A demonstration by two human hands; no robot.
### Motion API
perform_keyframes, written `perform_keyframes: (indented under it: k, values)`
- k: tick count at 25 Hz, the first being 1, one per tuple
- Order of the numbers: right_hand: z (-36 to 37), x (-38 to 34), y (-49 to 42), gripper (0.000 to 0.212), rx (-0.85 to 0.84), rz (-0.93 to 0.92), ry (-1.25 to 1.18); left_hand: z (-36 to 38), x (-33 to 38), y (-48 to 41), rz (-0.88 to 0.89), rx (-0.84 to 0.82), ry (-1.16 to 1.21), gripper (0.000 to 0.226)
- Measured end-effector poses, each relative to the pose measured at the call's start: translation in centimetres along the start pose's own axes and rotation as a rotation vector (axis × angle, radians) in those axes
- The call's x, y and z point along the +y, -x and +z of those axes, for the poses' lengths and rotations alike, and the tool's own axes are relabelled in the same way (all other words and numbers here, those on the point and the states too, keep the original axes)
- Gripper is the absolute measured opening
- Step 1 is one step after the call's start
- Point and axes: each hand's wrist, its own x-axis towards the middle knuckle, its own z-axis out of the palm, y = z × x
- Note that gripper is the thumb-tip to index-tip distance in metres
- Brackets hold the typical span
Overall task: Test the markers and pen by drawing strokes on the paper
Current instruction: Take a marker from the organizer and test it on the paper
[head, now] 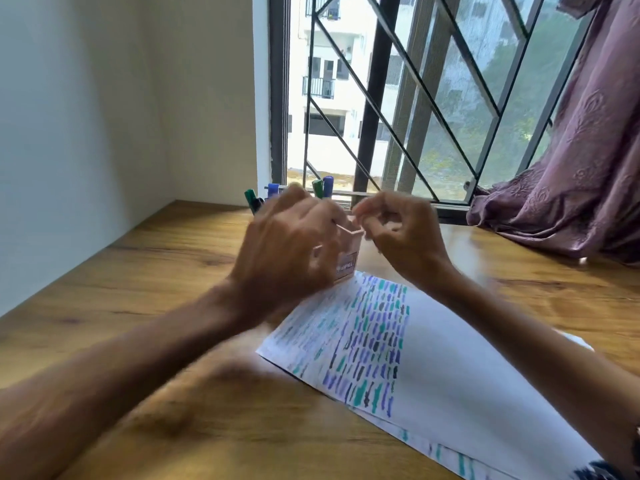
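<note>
A pink marker holder stands on the desk at the far end of the paper. Green and blue capped markers stick up from it behind my hands. My left hand is blurred and wraps the holder's left side, with the thumb on its front. My right hand hovers at the holder's right rim, fingers curled and pinched together; whether anything is in them is hidden. The paper carries several rows of short blue, teal and dark strokes.
The wooden desk meets a white wall on the left and a barred window at the back. A purple curtain lies bunched on the desk at the right. A second marked sheet pokes out under the paper near me.
</note>
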Motion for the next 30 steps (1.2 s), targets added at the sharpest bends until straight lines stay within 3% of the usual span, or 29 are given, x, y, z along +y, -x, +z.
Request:
perform_keyframes:
  k: [2,5,7,16,20,25,27,30]
  values:
    - [-0.1,1.8,2.5,0.015,-0.041,0.035,0.038,-1.3,-2.0,-0.8,-0.083,0.070,-0.172,0.017]
    - [0.6,3.4,4.4,0.021,-0.070,0.067,0.115,-2.4,-5.1,-1.3,-0.343,-0.032,-0.403,0.023]
    - [0.7,3.5,4.3,0.020,-0.047,0.074,0.098,-2.7,-6.3,-1.1,-0.412,-0.093,-0.443,0.027]
    - [0.5,3.6,4.4,0.019,-0.068,0.086,0.065,-1.4,-5.6,-0.3,-0.282,-0.092,-0.391,0.049]
    - [0.5,3.3,4.4,0.019,-0.074,0.112,0.026,-0.8,-5.7,0.0,-0.328,-0.027,-0.227,0.045]
    - [-1.0,2.4,3.0,0.018,-0.062,0.203,-0.271,-1.7,-3.6,-0.9,-0.234,0.219,0.006,0.032]
    - [-1.4,1.7,2.7,0.013,-0.087,0.182,-0.330,-2.3,-2.4,-1.0,-0.178,0.271,0.169,0.027]
    - [-1.4,0.3,2.7,0.027,-0.184,0.110,-0.338,-2.8,0.0,-0.8,-0.187,0.274,0.513,0.017]
